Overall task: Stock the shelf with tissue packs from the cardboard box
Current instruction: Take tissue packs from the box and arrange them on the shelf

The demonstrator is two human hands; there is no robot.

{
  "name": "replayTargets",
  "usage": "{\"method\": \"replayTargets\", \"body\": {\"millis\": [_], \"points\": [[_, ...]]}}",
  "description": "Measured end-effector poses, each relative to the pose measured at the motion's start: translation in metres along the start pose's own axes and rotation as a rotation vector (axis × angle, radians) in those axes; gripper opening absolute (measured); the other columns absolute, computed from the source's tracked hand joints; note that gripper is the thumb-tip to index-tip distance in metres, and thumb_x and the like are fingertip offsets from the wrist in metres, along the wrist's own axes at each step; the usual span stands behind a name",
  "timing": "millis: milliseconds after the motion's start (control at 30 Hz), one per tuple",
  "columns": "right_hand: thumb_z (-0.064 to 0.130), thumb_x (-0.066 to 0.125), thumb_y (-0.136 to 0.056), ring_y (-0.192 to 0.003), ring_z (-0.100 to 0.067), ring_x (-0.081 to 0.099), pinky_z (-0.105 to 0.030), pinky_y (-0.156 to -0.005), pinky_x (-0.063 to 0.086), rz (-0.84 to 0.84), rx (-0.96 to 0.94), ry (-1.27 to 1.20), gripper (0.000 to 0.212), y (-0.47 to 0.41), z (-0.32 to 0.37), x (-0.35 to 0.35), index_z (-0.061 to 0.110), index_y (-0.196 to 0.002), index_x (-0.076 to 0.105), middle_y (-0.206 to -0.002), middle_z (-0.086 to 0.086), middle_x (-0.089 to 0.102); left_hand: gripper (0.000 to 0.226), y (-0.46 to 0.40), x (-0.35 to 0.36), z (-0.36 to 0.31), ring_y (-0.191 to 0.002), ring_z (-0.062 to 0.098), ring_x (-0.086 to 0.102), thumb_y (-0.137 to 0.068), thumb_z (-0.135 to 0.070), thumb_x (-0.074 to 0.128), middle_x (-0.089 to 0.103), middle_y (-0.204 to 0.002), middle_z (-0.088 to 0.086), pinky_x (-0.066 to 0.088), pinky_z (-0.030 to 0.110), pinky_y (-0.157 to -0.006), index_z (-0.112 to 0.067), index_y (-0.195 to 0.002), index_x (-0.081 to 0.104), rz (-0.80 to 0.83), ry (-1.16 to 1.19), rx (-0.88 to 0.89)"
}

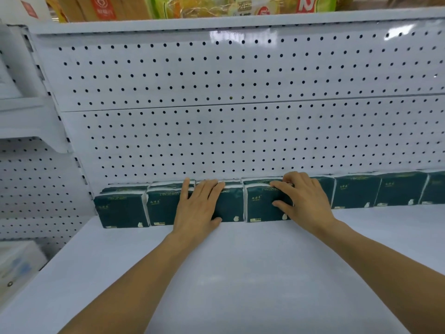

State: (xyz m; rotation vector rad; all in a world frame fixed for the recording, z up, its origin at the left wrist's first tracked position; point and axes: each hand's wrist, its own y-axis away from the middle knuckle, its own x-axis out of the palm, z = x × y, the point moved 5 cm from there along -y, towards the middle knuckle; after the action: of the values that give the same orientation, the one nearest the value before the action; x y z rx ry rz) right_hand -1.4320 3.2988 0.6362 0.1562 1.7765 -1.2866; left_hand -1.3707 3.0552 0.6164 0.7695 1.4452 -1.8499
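Note:
Several dark green tissue packs (pixel 120 209) stand in a row along the back of the white shelf (pixel 240 273), against the pegboard wall. My left hand (pixel 198 206) lies flat with straight fingers on the front of two packs near the middle of the row. My right hand (pixel 302 198) holds the pack (pixel 261 208) just to the right, thumb on its front face and fingers curled over its top edge. More packs (pixel 399 191) continue to the right. The cardboard box is out of view.
A white pegboard back panel (pixel 240 116) rises behind the row. The shelf above (pixel 216 22) carries orange and green packaged goods. A neighbouring shelf unit (pixel 24 165) stands at the left, with pale packages (pixel 16 263) low down.

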Motion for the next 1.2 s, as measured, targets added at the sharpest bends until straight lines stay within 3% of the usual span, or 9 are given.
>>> {"method": "replayTargets", "body": {"millis": [133,233,300,400,567,800,933,1033,1200], "points": [[0.032,0.085,-0.07,-0.094,-0.027,0.056,-0.04,-0.078,0.046,0.006,0.02,0.02,0.047,-0.001,0.002,0.001,0.02,-0.113,0.068,-0.104,-0.004,0.058,0.091,-0.001,-0.001,0.0,-0.126,0.022,0.053,-0.06,-0.043,0.084,0.055,-0.134,0.0,0.021,0.059,-0.116,-0.019,-0.14,0.046,0.035,-0.012,-0.018],[0.032,0.083,-0.071,-0.099,-0.028,0.055,-0.042,-0.081,0.044,0.045,0.074,0.026,0.052,0.0,0.005,-0.001,0.02,-0.118,0.064,-0.109,-0.004,0.057,0.089,-0.002,-0.009,-0.003,-0.136,0.02,0.042,-0.073,-0.046,0.075,0.045,-0.145,-0.002,0.002,0.056,-0.12,-0.022,-0.149,0.034,0.107,-0.016,-0.027],[0.033,0.078,-0.076,-0.11,-0.03,0.052,-0.043,-0.087,0.043,0.073,0.12,0.009,0.06,0.001,0.012,-0.006,0.018,-0.13,0.055,-0.12,-0.007,0.054,0.088,-0.004,-0.018,-0.006,-0.144,0.018,0.029,-0.085,-0.051,0.064,0.033,-0.154,-0.003,-0.007,0.052,-0.12,-0.025,-0.155,0.018,0.141,0.013,-0.041],[0.038,0.066,-0.088,-0.132,-0.03,0.038,-0.044,-0.105,0.034,0.085,0.146,-0.079,0.067,0.005,0.029,-0.017,0.019,-0.146,0.038,-0.142,-0.008,0.042,0.086,-0.001,-0.043,-0.012,-0.148,0.015,0.02,-0.093,-0.056,0.051,0.023,-0.159,-0.005,-0.006,0.048,-0.122,-0.025,-0.157,0.003,0.163,-0.001,-0.083],[0.045,0.057,-0.092,-0.141,-0.03,0.03,-0.05,-0.11,0.031,0.031,0.031,-0.206,0.068,0.021,0.069,-0.052,0.026,-0.15,0.028,-0.155,-0.005,0.028,0.079,0.036,-0.087,-0.021,-0.141,0.021,0.037,-0.092,-0.052,0.057,0.037,-0.155,0.0,0.019,0.043,-0.12,-0.022,-0.156,0.021,0.022,0.123,-0.086],[0.05,0.048,-0.093,-0.128,-0.02,0.046,-0.039,-0.09,0.048,0.045,-0.062,-0.475,0.065,0.049,0.159,-0.093,0.03,-0.151,0.026,-0.149,0.002,0.039,0.068,0.136,-0.147,-0.005,-0.127,0.025,0.054,-0.091,-0.053,0.056,0.052,-0.145,0.004,0.043,0.043,-0.103,-0.03,-0.15,0.034,-0.106,0.099,-0.249],[0.05,0.047,-0.095,-0.118,-0.023,0.054,-0.038,-0.083,0.052,0.014,-0.2,-0.491,0.055,0.07,0.23,-0.102,0.026,-0.144,0.038,-0.139,-0.001,0.051,0.056,0.213,-0.181,0.025,-0.123,0.027,0.053,-0.094,-0.055,0.048,0.055,-0.14,0.006,0.046,0.051,-0.1,-0.027,-0.142,0.049,-0.125,0.032,-0.393],[0.05,0.041,-0.094,-0.12,-0.024,0.051,-0.04,-0.087,0.049,0.012,-0.295,-0.555,0.054,0.085,0.286,-0.105,0.021,-0.139,0.047,-0.137,-0.003,0.054,0.054,0.278,-0.21,0.047,-0.12,0.026,0.053,-0.093,-0.054,0.046,0.057,-0.136,0.004,0.044,0.047,-0.099,-0.024,-0.137,0.056,-0.133,-0.023,-0.485],[0.036,0.052,-0.092,-0.116,-0.027,0.055,-0.041,-0.086,0.047,-0.052,-0.451,-0.714,0.047,0.127,0.394,-0.119,0.014,-0.133,0.055,-0.13,-0.008,0.058,0.048,0.394,-0.259,0.077,-0.119,0.023,0.054,-0.094,-0.045,0.055,0.06,-0.13,0.002,0.039,0.04,-0.099,-0.018,-0.133,0.058,-0.121,-0.116,-0.592]]}}
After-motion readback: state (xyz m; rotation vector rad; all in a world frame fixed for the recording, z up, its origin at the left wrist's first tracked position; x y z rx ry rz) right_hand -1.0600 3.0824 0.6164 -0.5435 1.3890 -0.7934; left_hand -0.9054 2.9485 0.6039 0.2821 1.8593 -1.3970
